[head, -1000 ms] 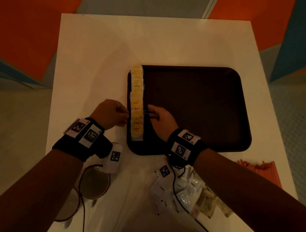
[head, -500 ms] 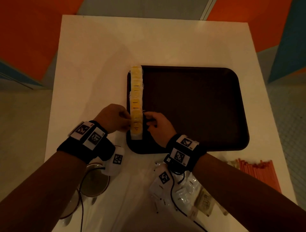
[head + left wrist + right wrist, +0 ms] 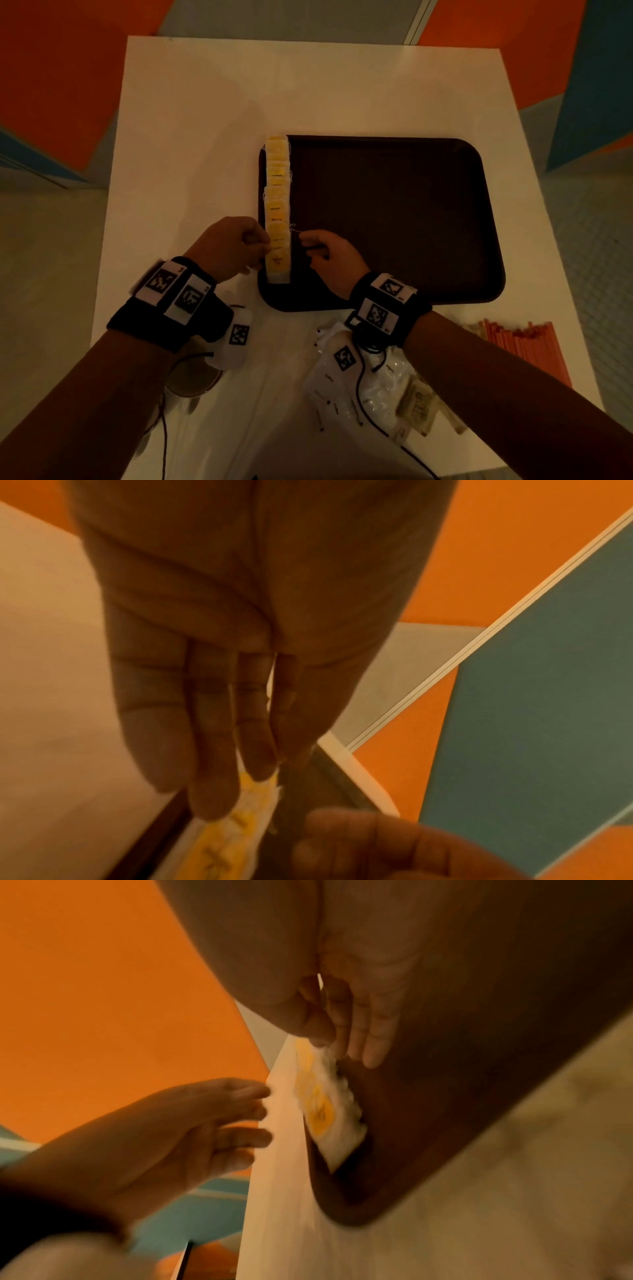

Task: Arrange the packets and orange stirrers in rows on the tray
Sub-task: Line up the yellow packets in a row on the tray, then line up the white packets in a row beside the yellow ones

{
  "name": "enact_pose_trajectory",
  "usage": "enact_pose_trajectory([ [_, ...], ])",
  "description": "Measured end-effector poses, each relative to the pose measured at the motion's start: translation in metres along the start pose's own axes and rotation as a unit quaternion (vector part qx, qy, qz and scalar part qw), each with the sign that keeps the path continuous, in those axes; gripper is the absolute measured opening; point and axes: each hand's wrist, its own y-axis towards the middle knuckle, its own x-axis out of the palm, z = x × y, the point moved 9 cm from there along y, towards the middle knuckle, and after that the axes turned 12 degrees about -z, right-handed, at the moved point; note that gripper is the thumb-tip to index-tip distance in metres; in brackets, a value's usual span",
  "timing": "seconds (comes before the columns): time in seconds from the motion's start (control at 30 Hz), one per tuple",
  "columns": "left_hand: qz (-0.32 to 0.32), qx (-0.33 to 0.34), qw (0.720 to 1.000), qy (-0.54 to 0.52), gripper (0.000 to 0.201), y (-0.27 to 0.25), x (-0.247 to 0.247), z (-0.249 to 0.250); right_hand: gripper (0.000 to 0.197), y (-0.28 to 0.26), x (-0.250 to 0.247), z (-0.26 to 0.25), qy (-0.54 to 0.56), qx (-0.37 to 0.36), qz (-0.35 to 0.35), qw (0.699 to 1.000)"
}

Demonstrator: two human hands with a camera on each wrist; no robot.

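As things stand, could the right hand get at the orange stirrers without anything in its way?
Probably yes. The stirrers lie bare on the table, off the tray's near right corner, with nothing on top. The right hand is at the yellow packets and would only need to swing back right.

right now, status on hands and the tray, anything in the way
Left hand and right hand flank the yellow packet row, fingers straight. One row along tray left edge. White packets and orange stirrers still off-tray. Nothing blocking.
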Motion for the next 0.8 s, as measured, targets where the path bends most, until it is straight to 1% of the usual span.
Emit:
enact_pose_trajectory([
  [0.07,0.048,0.062,0.997,0.004,0.008,-0.022,-0.003,0.017,0.038,-0.012,-0.013,0.004,0.0,0.0,-0.002,1.0],
  [0.13,0.089,0.109,0.99,-0.01,0.008,-0.05,0.006,0.03,0.036,-0.032,-0.024,0.01,-0.006,0.001,-0.005,1.0],
  [0.17,0.093,0.123,0.988,-0.007,0.007,-0.062,0.018,0.034,0.036,-0.045,-0.029,0.015,-0.016,0.003,-0.008,1.0],
  [0.2,0.08,0.13,0.988,0.002,0.008,-0.073,0.035,0.037,0.035,-0.058,-0.032,0.021,-0.029,0.009,-0.011,0.999],
  [0.23,0.051,0.132,0.99,0.016,0.009,-0.081,0.056,0.037,0.034,-0.072,-0.035,0.029,-0.044,0.02,-0.015,0.999],
  [0.33,-0.049,0.111,0.992,0.034,0.016,-0.092,0.12,0.019,0.03,-0.11,-0.036,0.054,-0.109,0.046,-0.002,0.993],
  [0.4,-0.074,0.078,0.993,0.049,0.024,-0.091,0.149,-0.003,0.03,-0.128,-0.032,0.068,-0.154,0.057,0.028,0.986],
  [0.43,-0.074,0.055,0.994,0.066,0.031,-0.089,0.159,-0.014,0.032,-0.134,-0.027,0.073,-0.184,0.06,0.035,0.981],
  [0.5,-0.057,0.009,0.994,0.096,0.044,-0.083,0.175,-0.03,0.043,-0.137,-0.012,0.078,-0.245,0.054,0.026,0.968],
  [0.6,-0.011,-0.023,0.993,0.118,0.058,-0.072,0.184,-0.041,0.06,-0.129,0.006,0.079,-0.277,0.049,0.03,0.959],
  [0.67,0.005,-0.019,0.992,0.121,0.057,-0.064,0.188,-0.042,0.067,-0.121,0.011,0.077,-0.277,0.043,0.05,0.959],
  [0.7,0.007,-0.017,0.996,0.092,0.054,-0.06,0.189,-0.045,0.067,-0.116,0.012,0.077,-0.276,0.044,0.056,0.959],
  [0.73,0.008,-0.019,0.999,0.046,0.051,-0.059,0.189,-0.046,0.064,-0.112,0.014,0.076,-0.279,0.045,0.059,0.958],
  [0.8,0.014,-0.026,0.999,-0.023,0.043,-0.06,0.189,-0.05,0.054,-0.105,0.018,0.073,-0.296,0.042,0.055,0.953],
])
